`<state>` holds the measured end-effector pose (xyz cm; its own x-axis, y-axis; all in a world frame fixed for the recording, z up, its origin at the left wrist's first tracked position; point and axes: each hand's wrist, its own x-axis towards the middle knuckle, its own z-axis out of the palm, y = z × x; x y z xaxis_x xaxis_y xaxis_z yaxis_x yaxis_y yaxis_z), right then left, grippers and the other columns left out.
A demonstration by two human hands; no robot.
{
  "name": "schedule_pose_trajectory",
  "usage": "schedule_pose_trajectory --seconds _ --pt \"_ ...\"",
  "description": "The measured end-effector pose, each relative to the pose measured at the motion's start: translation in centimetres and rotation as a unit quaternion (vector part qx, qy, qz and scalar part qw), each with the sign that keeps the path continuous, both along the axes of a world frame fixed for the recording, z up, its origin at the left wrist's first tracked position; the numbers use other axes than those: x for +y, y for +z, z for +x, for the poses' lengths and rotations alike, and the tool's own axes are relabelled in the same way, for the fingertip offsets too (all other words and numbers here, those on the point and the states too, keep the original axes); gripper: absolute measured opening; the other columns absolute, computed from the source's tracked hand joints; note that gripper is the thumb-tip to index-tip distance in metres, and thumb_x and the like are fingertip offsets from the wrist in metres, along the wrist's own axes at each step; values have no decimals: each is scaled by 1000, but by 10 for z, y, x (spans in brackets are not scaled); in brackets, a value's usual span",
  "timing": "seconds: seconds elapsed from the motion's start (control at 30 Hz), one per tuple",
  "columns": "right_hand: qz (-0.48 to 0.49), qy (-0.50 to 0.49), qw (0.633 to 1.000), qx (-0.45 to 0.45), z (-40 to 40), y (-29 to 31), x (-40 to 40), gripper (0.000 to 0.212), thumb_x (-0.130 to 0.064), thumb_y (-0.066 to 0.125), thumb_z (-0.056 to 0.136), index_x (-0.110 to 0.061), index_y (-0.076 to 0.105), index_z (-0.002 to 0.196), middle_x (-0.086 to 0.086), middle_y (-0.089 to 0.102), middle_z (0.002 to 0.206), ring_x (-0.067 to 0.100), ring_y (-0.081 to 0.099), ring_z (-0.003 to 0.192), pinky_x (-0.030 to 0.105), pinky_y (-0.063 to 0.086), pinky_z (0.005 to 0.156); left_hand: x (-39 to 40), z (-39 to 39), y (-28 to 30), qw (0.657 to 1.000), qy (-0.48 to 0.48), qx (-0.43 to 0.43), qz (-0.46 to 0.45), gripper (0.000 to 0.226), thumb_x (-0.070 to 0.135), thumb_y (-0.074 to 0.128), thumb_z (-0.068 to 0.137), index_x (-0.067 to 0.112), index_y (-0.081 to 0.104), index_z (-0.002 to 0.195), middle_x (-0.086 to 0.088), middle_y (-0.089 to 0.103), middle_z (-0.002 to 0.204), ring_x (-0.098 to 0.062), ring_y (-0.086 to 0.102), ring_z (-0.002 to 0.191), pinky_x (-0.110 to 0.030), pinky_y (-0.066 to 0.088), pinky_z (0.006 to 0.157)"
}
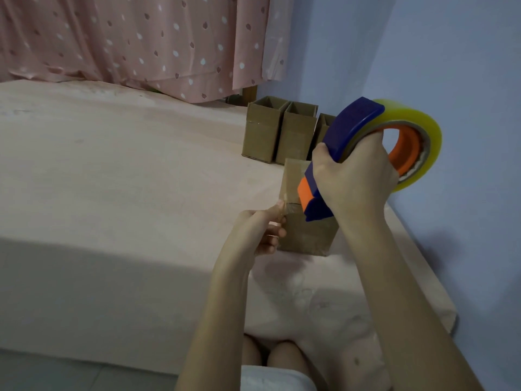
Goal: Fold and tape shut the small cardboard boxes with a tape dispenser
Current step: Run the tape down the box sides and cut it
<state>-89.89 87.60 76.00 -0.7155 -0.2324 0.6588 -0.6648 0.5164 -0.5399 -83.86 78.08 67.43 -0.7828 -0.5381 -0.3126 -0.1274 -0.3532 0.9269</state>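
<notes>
Head view, sole camera. Right hand (355, 176) is wrapped around a blue and orange tape dispenser (338, 153), fingers curled over its frame, holding it tilted with the cutting end down against the near cardboard box (307, 232). A roll of clear yellowish tape (423, 142) sits on the dispenser's orange hub.

Left hand (259, 232) is at the left edge of the same box, thumb and forefinger pinching what appears to be the free end of a clear tape strip (290, 208) that runs across to the dispenser mouth. Remaining fingers are curled beside the box wall; whether they touch it cannot be told.

The near box stands on a bed covered by a pink sheet (112, 179), near its right edge, beside a blue wall (465, 66). Three further boxes (265, 131) stand in a row behind it, just beside one another, close to a pink spotted curtain (141, 38). Their upper ends look open; the third is partly hidden by the dispenser.

Assessment: taping of the near box is under way, the strip drawn out but not yet cut. The row behind appears formed, with lower ends possibly sealed; this cannot be confirmed. Closing of the open upper ends probably remains.
</notes>
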Motion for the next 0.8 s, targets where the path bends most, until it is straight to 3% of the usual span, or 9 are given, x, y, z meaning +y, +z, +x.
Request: schedule_pose_trajectory --seconds 0.2,0.33,0.43,0.5,0.57,0.7,0.8 --pt "2 0 1000 -6 -2 0 -1 48 -33 63 87 -12 43 125 3 61 111 7 47 86 22 39 72 0 -1 -11 998 -41 -45 -14 52 60 52 88 18 43 59 5 40 46 -10 33 38 -17 26 40" --pt "-2 2 1000 -14 -2 0 0 48 -32 62 87 -12 43 126 3 60 111 7 47 87 23 41 73 5 -4 -15 998 -9 -68 -8 45 45 51 95 15 43 63 0 41 55 -12 31 41 -18 23 42" --pt "-3 7 1000 -20 -3 2 1 49 -31 63 87 -12 42 127 3 60 112 7 47 89 23 43 75 14 -2 -24 990 125 19 -59 23 22 47 99 9 56 83 -6 58 74 -14 52 54 -19 39 44" --pt "-5 6 1000 -15 -3 1 0 48 -32 63 87 -12 43 126 3 60 111 8 48 88 24 43 74 23 5 -23 966 203 115 -114 19 19 42 101 16 58 109 0 64 106 -10 62 92 -17 51 72" --pt "-5 2 1000 -10 -3 0 -2 46 -32 63 86 -12 44 123 3 61 108 8 49 86 23 40 73 36 11 -19 953 175 177 -173 33 24 37 103 23 49 134 14 53 131 3 48 121 -8 40 96" --pt "-3 -1 1000 -11 -4 -1 -3 46 -33 63 86 -12 45 123 3 62 109 9 49 85 23 40 72 60 8 -20 953 91 210 -199 47 31 31 103 28 25 149 34 28 141 25 26 125 3 23 98" --pt "-7 0 1000 -10 -5 -1 -1 47 -32 63 86 -12 45 123 3 62 109 8 48 85 22 39 71 68 2 -30 952 101 196 -213 48 31 30 103 30 17 150 42 22 135 31 19 122 -1 21 105"
